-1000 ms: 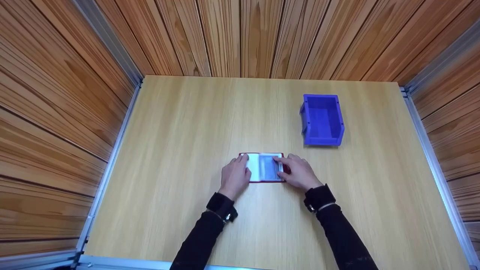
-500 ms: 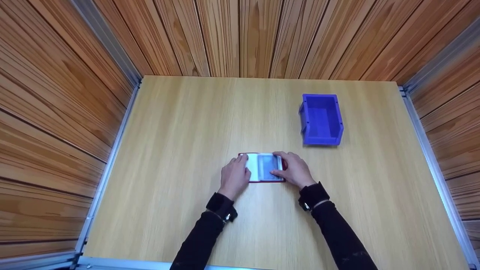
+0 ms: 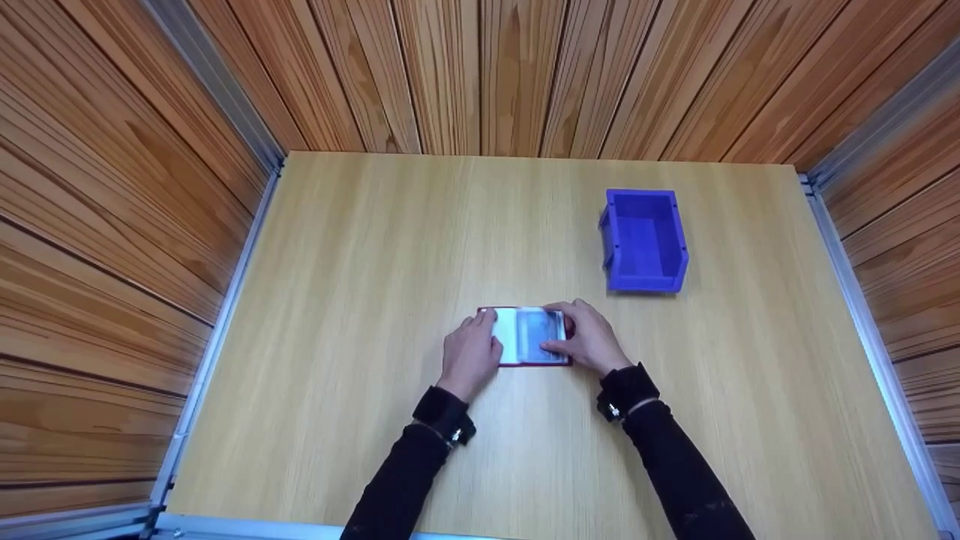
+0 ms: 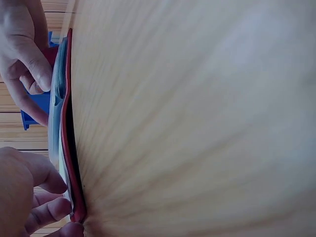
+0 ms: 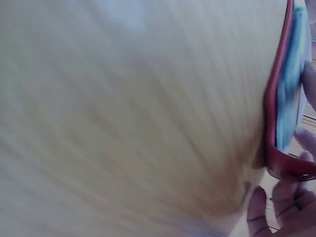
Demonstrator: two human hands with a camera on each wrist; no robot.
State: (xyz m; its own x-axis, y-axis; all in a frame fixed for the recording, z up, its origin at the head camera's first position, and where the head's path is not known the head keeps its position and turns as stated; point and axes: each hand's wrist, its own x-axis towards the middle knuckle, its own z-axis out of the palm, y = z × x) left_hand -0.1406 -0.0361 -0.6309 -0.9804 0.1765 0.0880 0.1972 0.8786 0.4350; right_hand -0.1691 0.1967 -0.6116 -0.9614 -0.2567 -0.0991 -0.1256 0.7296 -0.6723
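Note:
A red-covered card holder [image 3: 507, 337] lies spread open on the table, its clear bluish sleeves [image 3: 534, 330] stacked on the right half. My left hand [image 3: 470, 352] holds its left edge; in the left wrist view the fingertips pinch the red cover's end. My right hand [image 3: 592, 339] grips the right side, thumb over the sleeves and index finger at the far edge. Seen from the right wrist, a red flap [image 5: 286, 165] bends up at that end, with fingers of the right hand [image 5: 289, 205] against it. The palm hides part of the flap in the head view.
A blue-purple plastic bin [image 3: 646, 240], with nothing visible in it, stands at the back right of the wooden table [image 3: 360, 247]. Wood-panelled walls [image 3: 517, 75] and metal rails [image 3: 217, 330] border the table.
My right hand has shifted slightly left, its thumb sliding further over the sleeves and its index finger moving to the far edge. The left hand and the card holder stay in place.

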